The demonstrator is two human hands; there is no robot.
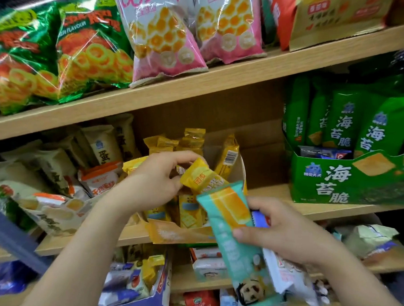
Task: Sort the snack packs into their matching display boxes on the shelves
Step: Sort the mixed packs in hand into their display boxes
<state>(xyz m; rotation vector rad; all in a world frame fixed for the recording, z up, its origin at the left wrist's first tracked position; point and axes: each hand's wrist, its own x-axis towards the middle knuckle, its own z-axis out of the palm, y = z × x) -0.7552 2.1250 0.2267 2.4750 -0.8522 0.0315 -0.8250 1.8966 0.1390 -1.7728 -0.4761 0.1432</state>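
Nearest, the right hand [285, 232] curls round a fanned bunch of packs, its thumb pressing on the teal pack [245, 262] in front. Beyond it, the left hand [155, 178] pinches a yellow pack [201, 176] between thumb and fingertips, just above the yellow display box [176, 233] on the middle shelf [272, 192].

Two hands [151, 178] [285, 232]. Two green ring-snack bags [18, 59] [92, 46] at ten o'clock, two pink honeycomb-snack bags [163, 36] [230, 24] at twelve. One green display box [336, 181] at three, one yellow display box [176, 233] mid-frame. In hand: one teal pack [237, 250], one yellow pack [200, 173].
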